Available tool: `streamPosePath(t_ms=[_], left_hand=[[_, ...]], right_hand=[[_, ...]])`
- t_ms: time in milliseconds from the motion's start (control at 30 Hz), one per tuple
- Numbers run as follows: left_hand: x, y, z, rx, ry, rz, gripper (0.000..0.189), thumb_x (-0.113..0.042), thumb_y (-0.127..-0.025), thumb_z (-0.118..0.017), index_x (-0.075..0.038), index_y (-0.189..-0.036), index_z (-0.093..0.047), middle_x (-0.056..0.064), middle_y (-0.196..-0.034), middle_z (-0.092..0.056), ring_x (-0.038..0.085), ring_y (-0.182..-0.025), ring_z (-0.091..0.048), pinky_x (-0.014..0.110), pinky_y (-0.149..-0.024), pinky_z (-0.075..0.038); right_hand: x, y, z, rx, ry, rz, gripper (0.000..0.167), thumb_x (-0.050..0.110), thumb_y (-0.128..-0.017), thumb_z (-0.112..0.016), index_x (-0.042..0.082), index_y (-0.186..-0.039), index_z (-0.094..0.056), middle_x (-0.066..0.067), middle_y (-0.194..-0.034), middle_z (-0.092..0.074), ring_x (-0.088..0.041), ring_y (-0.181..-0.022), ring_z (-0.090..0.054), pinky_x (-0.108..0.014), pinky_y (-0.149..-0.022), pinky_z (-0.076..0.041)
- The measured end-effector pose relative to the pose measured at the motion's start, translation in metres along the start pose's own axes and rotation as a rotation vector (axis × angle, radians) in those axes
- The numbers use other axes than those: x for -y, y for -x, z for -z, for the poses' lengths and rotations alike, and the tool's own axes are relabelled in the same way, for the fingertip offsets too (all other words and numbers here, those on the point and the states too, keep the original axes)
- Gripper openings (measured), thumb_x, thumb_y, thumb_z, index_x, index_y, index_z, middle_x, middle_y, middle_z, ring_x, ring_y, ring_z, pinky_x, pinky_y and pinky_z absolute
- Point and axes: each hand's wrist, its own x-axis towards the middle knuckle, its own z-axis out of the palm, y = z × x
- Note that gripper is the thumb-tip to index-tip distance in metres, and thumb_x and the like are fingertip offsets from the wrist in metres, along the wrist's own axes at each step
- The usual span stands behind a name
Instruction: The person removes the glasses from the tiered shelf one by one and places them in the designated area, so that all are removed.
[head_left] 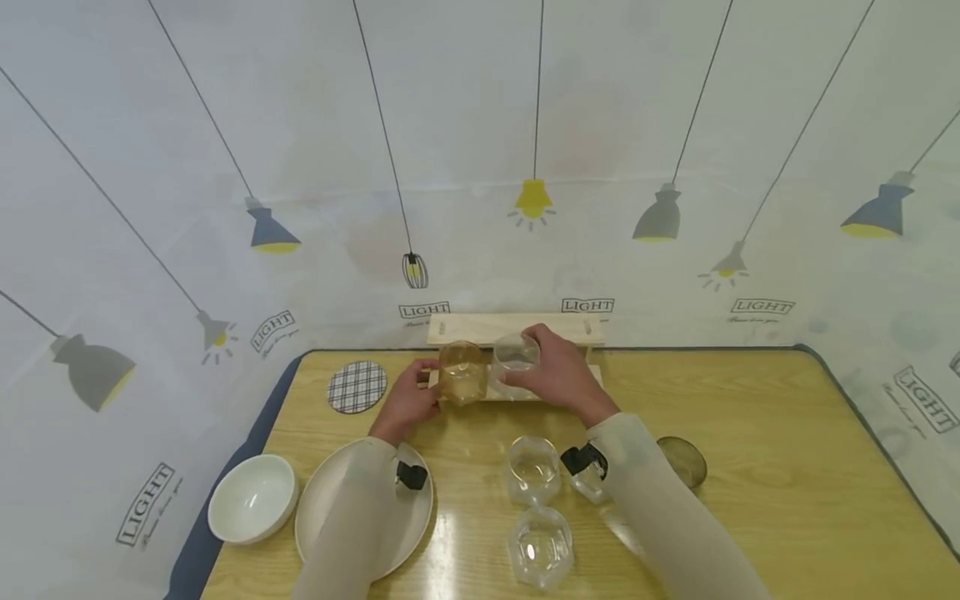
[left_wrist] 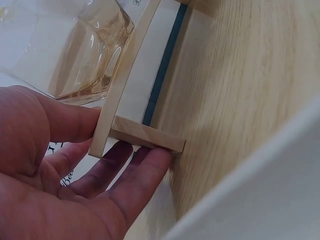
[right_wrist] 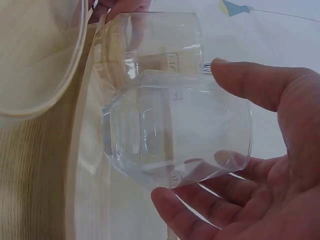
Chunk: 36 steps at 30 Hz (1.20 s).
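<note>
A small wooden rack [head_left: 517, 328] stands at the back of the table. My left hand [head_left: 411, 400] pinches its left end; in the left wrist view the thumb lies at the top board [left_wrist: 129, 67] and the fingers at the short leg [left_wrist: 147, 134]. An amber-tinted glass [head_left: 461, 377] sits on the rack's lower board beside that hand. My right hand [head_left: 561, 375] holds a clear faceted glass [head_left: 513, 353] upright, just right of the amber one, thumb on one side and fingers on the other. Whether its base touches the board I cannot tell.
Two clear glasses [head_left: 534, 473] stand mid-table, one before the other. Another clear glass [head_left: 589, 483] is partly under my right sleeve, with a dark-tinted glass [head_left: 686, 462] beyond. Leftward are a plate [head_left: 318, 508], a white bowl [head_left: 252, 500] and a checked coaster [head_left: 357, 387].
</note>
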Motion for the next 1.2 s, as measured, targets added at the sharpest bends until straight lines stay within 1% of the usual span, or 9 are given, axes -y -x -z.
streamPosePath(t_ms=[100,267,367,500,700,833,933,1133,1200], left_hand=[[-0.001,0.000,-0.001,-0.007,-0.015,-0.003,0.040,-0.008,-0.102,-0.067,-0.009,-0.141,-0.056,0.023,-0.139,-0.055,0.025,-0.104,-0.061,0.038,-0.078,-0.060],[-0.002,0.001,-0.001,-0.018,-0.049,0.000,0.040,-0.009,-0.102,-0.068,-0.010,-0.141,-0.057,0.023,-0.139,-0.056,0.027,-0.108,-0.063,0.039,-0.080,-0.062],[-0.002,0.001,-0.002,-0.024,-0.064,0.003,0.040,-0.009,-0.103,-0.068,-0.009,-0.141,-0.056,0.024,-0.138,-0.057,0.029,-0.109,-0.063,0.039,-0.080,-0.062],[-0.001,0.001,-0.002,-0.021,-0.059,0.006,0.040,-0.007,-0.103,-0.067,-0.009,-0.142,-0.056,0.025,-0.138,-0.056,0.028,-0.108,-0.063,0.037,-0.078,-0.062],[-0.002,0.001,-0.003,-0.025,-0.044,0.002,0.040,-0.006,-0.102,-0.066,-0.009,-0.140,-0.056,0.025,-0.137,-0.058,0.027,-0.105,-0.063,0.035,-0.076,-0.060],[-0.002,0.000,-0.003,-0.019,-0.051,-0.004,0.040,-0.005,-0.102,-0.066,-0.009,-0.140,-0.056,0.025,-0.137,-0.057,0.026,-0.104,-0.063,0.034,-0.076,-0.060],[-0.003,0.000,-0.002,-0.015,-0.052,-0.003,0.040,-0.006,-0.103,-0.064,-0.009,-0.141,-0.056,0.025,-0.138,-0.056,0.027,-0.105,-0.063,0.036,-0.078,-0.061],[0.000,-0.001,-0.001,-0.022,-0.052,0.004,0.040,-0.007,-0.104,-0.065,-0.010,-0.142,-0.055,0.024,-0.139,-0.055,0.029,-0.109,-0.062,0.037,-0.079,-0.061],[0.001,-0.001,-0.002,-0.021,-0.052,0.008,0.040,-0.007,-0.103,-0.066,-0.010,-0.142,-0.055,0.024,-0.139,-0.055,0.029,-0.110,-0.062,0.036,-0.079,-0.061]], right_hand=[[0.001,0.007,0.003,-0.022,-0.026,0.031,0.073,0.050,-0.088,-0.084,0.014,-0.143,-0.054,-0.011,-0.128,-0.069,-0.028,-0.104,-0.066,-0.049,-0.086,-0.055],[0.005,0.021,0.011,-0.071,-0.037,0.074,0.070,0.049,-0.083,-0.087,0.014,-0.137,-0.059,-0.009,-0.116,-0.072,-0.023,-0.093,-0.064,-0.042,-0.078,-0.053],[0.006,0.030,0.015,-0.095,-0.038,0.100,0.069,0.046,-0.082,-0.089,0.014,-0.136,-0.061,-0.008,-0.115,-0.072,-0.025,-0.098,-0.065,-0.042,-0.080,-0.054],[0.007,0.047,0.021,-0.114,-0.062,0.118,0.071,0.046,-0.081,-0.090,0.015,-0.138,-0.061,-0.007,-0.122,-0.072,-0.030,-0.109,-0.066,-0.047,-0.087,-0.057],[0.007,0.080,0.031,-0.141,-0.100,0.139,0.072,0.049,-0.081,-0.091,0.020,-0.140,-0.060,-0.001,-0.125,-0.069,-0.023,-0.106,-0.068,-0.046,-0.093,-0.061],[0.004,0.104,0.037,-0.168,-0.117,0.151,0.070,0.051,-0.079,-0.092,0.024,-0.136,-0.063,0.003,-0.123,-0.070,-0.019,-0.106,-0.068,-0.041,-0.091,-0.062],[0.002,0.118,0.040,-0.186,-0.111,0.170,0.071,0.051,-0.077,-0.094,0.024,-0.136,-0.064,0.004,-0.123,-0.071,-0.018,-0.109,-0.067,-0.039,-0.090,-0.063],[-0.008,0.147,0.042,-0.223,-0.032,0.201,0.069,0.044,-0.077,-0.096,0.024,-0.135,-0.065,0.008,-0.124,-0.071,-0.013,-0.112,-0.066,-0.032,-0.085,-0.063],[-0.014,0.157,0.042,-0.232,-0.011,0.213,0.068,0.042,-0.077,-0.096,0.024,-0.135,-0.065,0.008,-0.123,-0.071,-0.011,-0.108,-0.068,-0.030,-0.082,-0.063]])
